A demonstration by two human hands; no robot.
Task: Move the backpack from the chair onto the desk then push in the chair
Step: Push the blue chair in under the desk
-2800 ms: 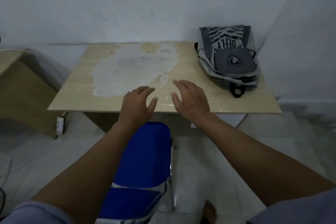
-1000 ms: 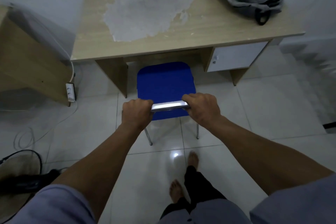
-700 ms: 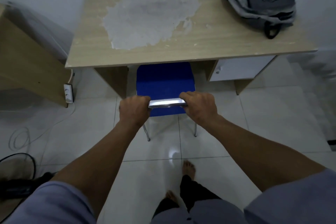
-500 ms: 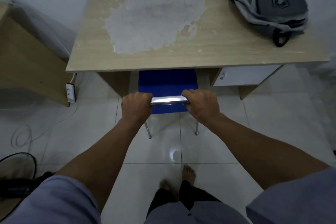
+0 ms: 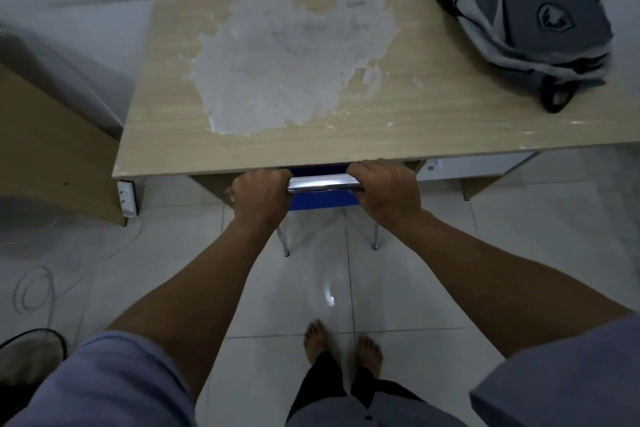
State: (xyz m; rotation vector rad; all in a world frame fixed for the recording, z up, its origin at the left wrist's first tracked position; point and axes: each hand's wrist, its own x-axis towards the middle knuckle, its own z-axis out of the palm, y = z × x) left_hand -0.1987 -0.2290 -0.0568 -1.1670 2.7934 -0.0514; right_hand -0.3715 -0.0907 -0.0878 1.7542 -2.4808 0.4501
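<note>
The grey backpack [image 5: 533, 21] lies on the far right corner of the wooden desk [image 5: 173, 135], against the wall. The blue chair [image 5: 322, 199] stands under the desk's front edge; only a strip of blue, its shiny metal top bar and two thin legs show. My left hand [image 5: 261, 196] is closed around the left end of that bar and my right hand [image 5: 384, 191] around the right end. Both hands sit right at the desk's front edge.
A second wooden cabinet [image 5: 45, 156] stands to the left, with a white power strip [image 5: 126, 199] and loose cable on the tiled floor. A white drawer unit [image 5: 478, 165] sits under the desk's right side. A dark fan guard [image 5: 31, 343] shows at bottom left. My bare feet stand below.
Both hands took the chair's top bar and pushed it forward. The blue seat slid under the desk until almost all of it is hidden. I have stepped closer.
</note>
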